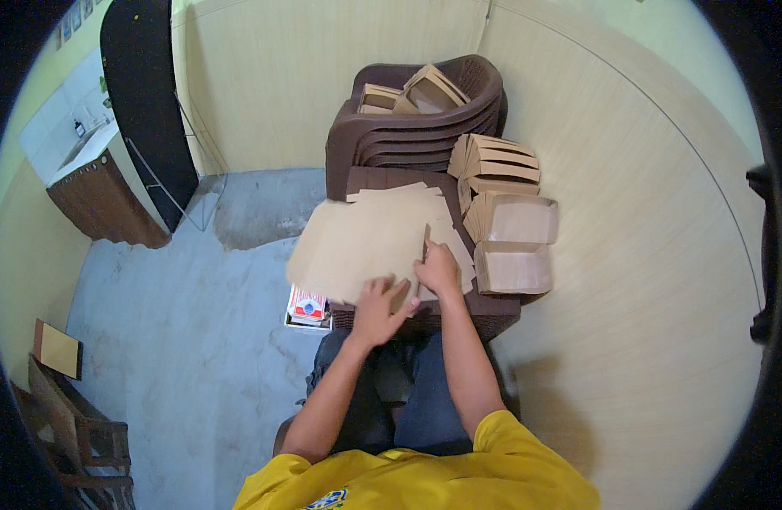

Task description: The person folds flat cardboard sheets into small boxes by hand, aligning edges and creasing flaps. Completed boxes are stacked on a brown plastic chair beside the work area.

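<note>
A flat brown cardboard sheet [348,242] lies in front of me on more loose cardboard sheets [446,234], all resting on a brown woven plastic seat [386,178]. Along its right side a narrow strip is bent upward. My right hand [439,270] is closed on this bent edge, the index finger lying along the strip. Near the sheet's front edge is my left hand [378,313], its fingers spread over the cardboard and slightly blurred. The undersides of both hands are hidden.
Folded cardboard trays [514,267] stand nested in rows along the right side. Two more trays [432,92] sit on stacked brown plastic chairs [348,136] behind. A box with red-and-white packs [307,304] is at the left. A sink counter [89,157] stands far left.
</note>
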